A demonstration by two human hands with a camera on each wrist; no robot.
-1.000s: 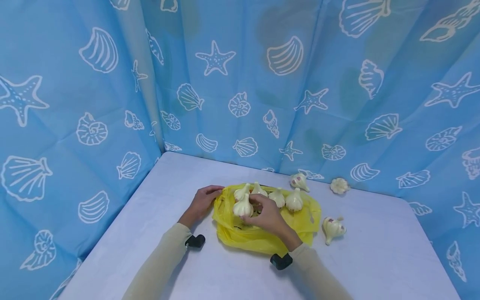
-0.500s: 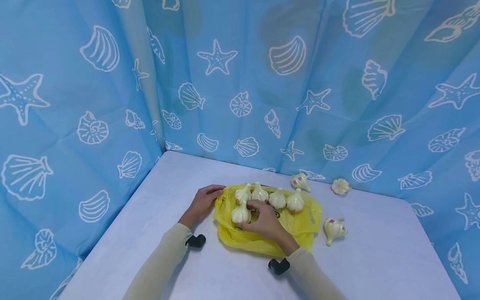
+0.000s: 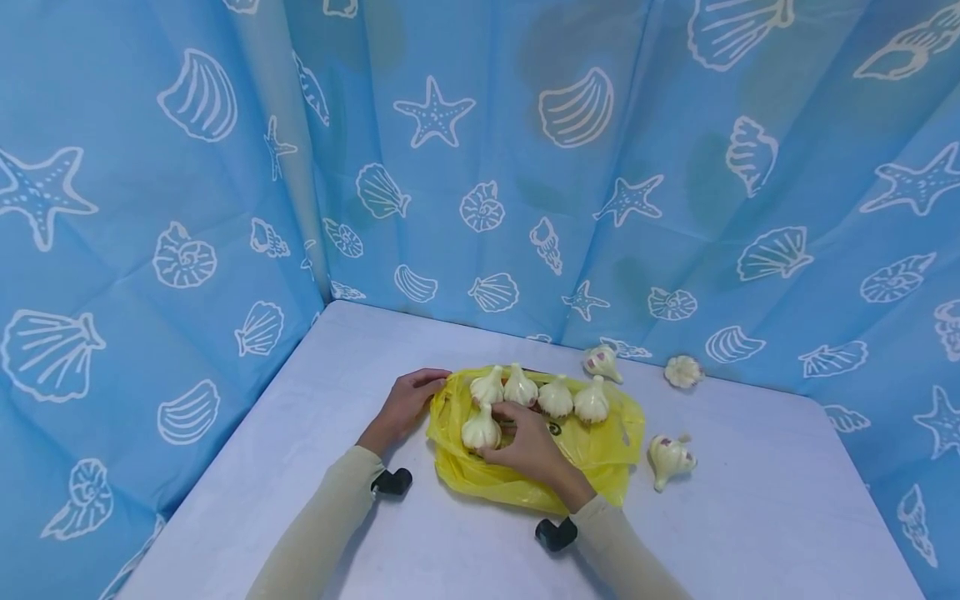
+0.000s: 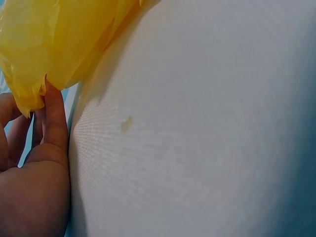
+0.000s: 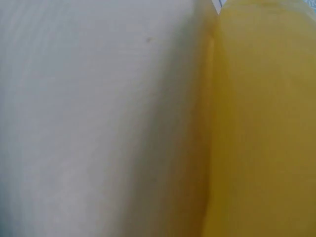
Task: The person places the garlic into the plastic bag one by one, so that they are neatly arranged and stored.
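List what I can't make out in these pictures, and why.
- Head view: the right side of the front garlic, hidden by the right hand.
- Head view: part of the print on the bag, covered by the front garlic and right hand.
- Left wrist view: some fingertips of the left hand, hidden by the bag.
- Right wrist view: the bag's surface detail, blurred.

You're in a small screened-off booth point(image 3: 112, 158), with shell-patterned blue curtains point(image 3: 502, 100) hanging behind and beside your white table point(image 3: 765, 500).
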